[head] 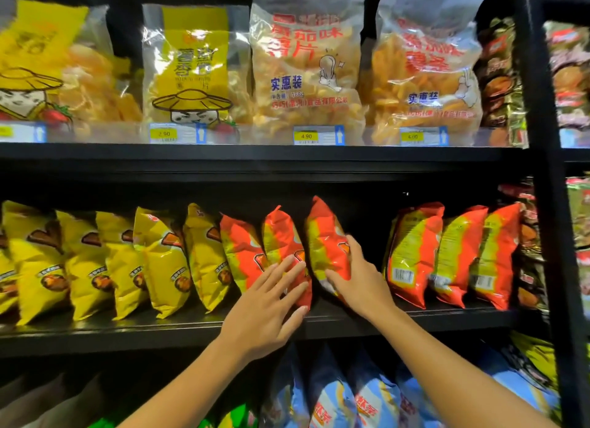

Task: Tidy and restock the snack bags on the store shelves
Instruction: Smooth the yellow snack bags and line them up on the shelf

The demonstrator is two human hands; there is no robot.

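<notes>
Right hand (354, 274) grips red bag (325, 245), fingertips hidden behind; left hand (271, 303), fingers spread, presses neighbouring red bag (281, 239) just left, apparently flat.

Price tags (306, 136) read 4.90, 2.90; clear chip bag (305, 73) reads 188g.

1. On the middle shelf (223, 328) I count six red-orange snack bags (412, 255): three by my hands, three more standing to the right across a gap.
2. Left of them stand five yellow snack bags (162, 261) that I can count plainly; more may be cut off at the edge.
3. The top shelf (255, 156) shows four big clear bags of chips (306, 73).
4. Four price tags (306, 136) sit along its front edge.
</notes>
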